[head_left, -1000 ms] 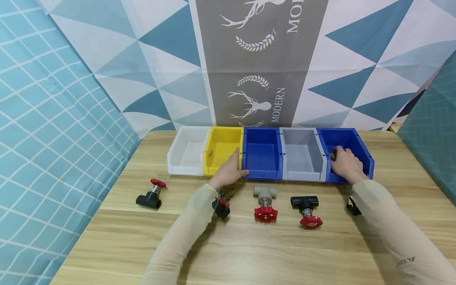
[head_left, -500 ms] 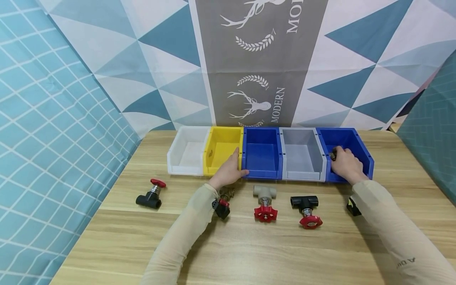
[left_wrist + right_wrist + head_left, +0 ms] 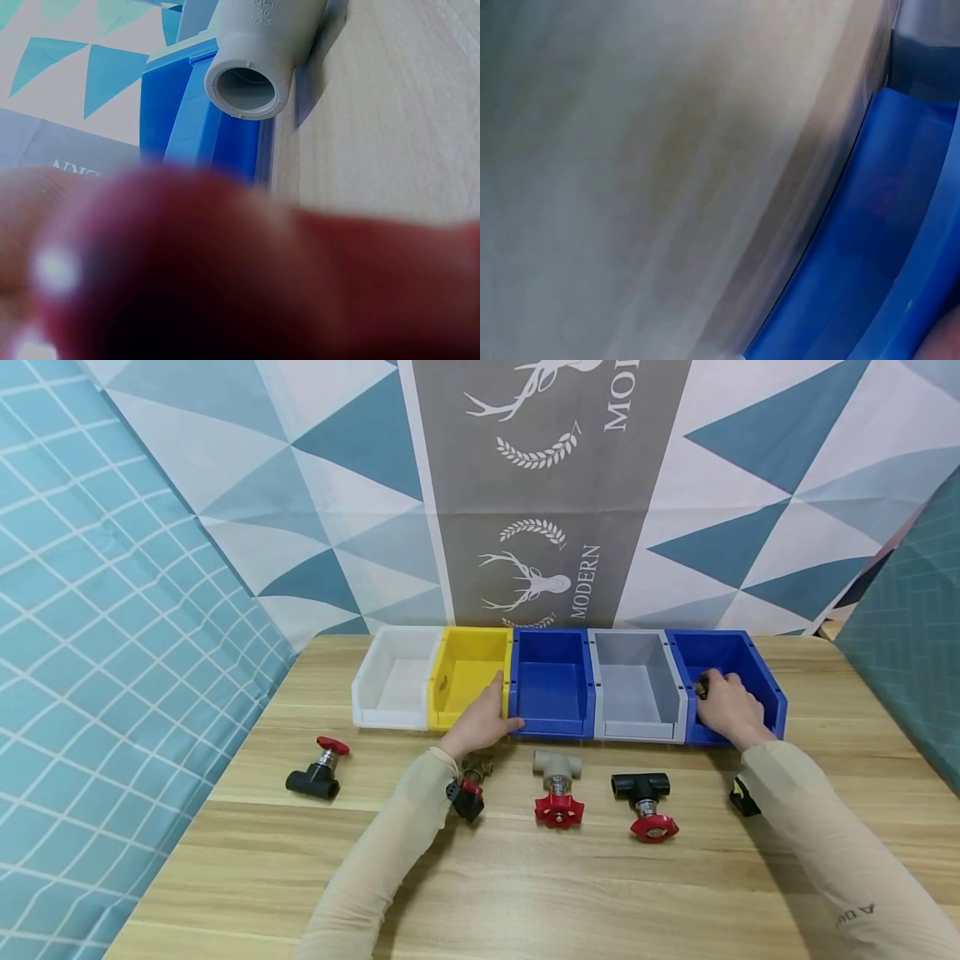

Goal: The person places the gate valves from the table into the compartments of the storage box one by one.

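Observation:
My left hand (image 3: 480, 720) rests at the front of the yellow bin (image 3: 468, 662) and the middle blue bin (image 3: 551, 693), its fingers over their shared edge and its thumb spread along the blue front. Beneath that wrist lies a brass valve (image 3: 477, 766), partly hidden. My right hand (image 3: 731, 703) reaches into the rightmost blue bin (image 3: 716, 647) and grips a small brass-coloured fitting (image 3: 701, 687), mostly hidden by the fingers. In the left wrist view, a blurred dark red shape (image 3: 180, 255) covers the lower half. The right wrist view shows that blue bin's front (image 3: 855, 247).
A white bin (image 3: 397, 672) and a grey bin (image 3: 633, 689) complete the row. On the wooden table (image 3: 525, 893) lie a black tee valve (image 3: 318, 774) at left, a grey tee valve (image 3: 558, 781) at centre, and another black tee valve (image 3: 645, 797), all with red handwheels.

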`<state>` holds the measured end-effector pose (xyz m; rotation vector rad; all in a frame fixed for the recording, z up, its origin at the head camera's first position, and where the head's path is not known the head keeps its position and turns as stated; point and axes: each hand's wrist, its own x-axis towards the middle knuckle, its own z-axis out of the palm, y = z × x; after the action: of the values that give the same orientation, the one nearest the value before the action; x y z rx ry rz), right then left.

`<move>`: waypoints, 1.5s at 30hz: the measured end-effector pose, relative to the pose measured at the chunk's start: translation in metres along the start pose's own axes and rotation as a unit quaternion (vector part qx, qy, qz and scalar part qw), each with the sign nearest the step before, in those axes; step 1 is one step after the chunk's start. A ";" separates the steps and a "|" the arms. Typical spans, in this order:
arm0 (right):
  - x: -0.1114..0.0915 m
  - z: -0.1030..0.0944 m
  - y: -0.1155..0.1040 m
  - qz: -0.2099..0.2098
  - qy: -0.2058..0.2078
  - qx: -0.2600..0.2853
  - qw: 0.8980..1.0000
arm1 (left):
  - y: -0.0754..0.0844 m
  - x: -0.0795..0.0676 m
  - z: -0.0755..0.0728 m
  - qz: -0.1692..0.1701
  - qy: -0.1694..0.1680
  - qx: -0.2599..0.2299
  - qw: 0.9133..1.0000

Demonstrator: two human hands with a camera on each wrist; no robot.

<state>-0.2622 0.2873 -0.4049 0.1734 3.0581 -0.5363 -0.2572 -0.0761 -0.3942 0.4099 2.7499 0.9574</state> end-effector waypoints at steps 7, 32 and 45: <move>0.002 0.001 0.000 -0.002 0.005 0.002 1.000 | 0.001 -0.001 -0.001 -0.002 0.001 -0.002 1.000; -0.011 -0.006 0.002 -0.027 0.033 -0.001 0.999 | 0.001 -0.002 0.000 -0.004 0.000 0.003 1.000; -0.018 -0.007 0.000 -0.039 0.056 0.006 0.998 | 0.001 -0.002 -0.001 -0.004 -0.003 0.013 1.000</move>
<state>-0.2444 0.2882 -0.3974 0.0885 3.1813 -0.5682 -0.2556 -0.0759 -0.3926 0.4059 2.7592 0.9195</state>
